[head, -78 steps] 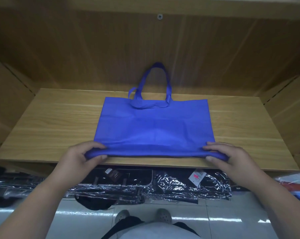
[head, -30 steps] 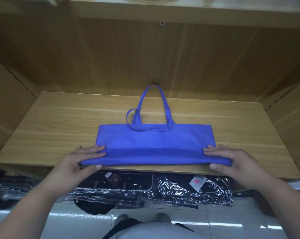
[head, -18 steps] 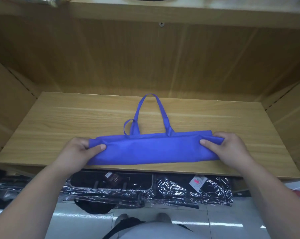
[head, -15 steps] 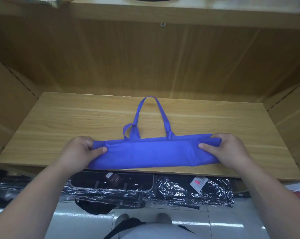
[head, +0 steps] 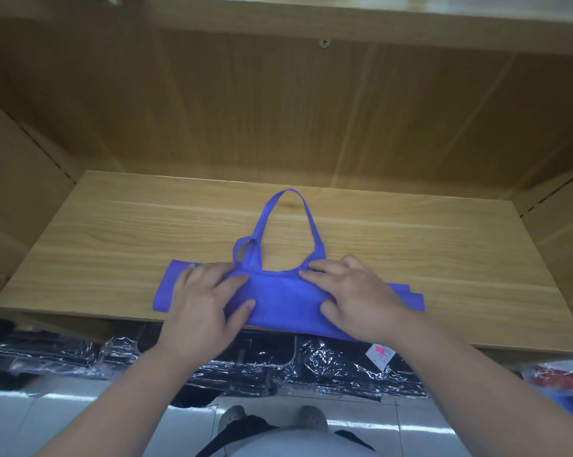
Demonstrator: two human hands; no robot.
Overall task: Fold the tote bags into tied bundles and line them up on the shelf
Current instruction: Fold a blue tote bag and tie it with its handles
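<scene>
A blue tote bag (head: pixel 283 300) lies folded into a long narrow strip along the front edge of the wooden shelf (head: pixel 443 258). Its two handles (head: pixel 290 222) point toward the back of the shelf, one looped long and one bunched short. My left hand (head: pixel 209 298) presses flat on the strip left of centre, fingers spread, thumb on the front fold. My right hand (head: pixel 354 295) presses flat on it right of centre. Both ends of the strip stick out past my hands.
The shelf sits in a wooden alcove with side walls and a back panel (head: pixel 278 127). Below the front edge lie black goods in shiny plastic wrap (head: pixel 311 364), one with a pink tag (head: pixel 380 352). A tiled floor shows beneath.
The bag went from half open to a narrow strip as my hands rolled it away from me. My hands then slid from its two ends inward to the middle.
</scene>
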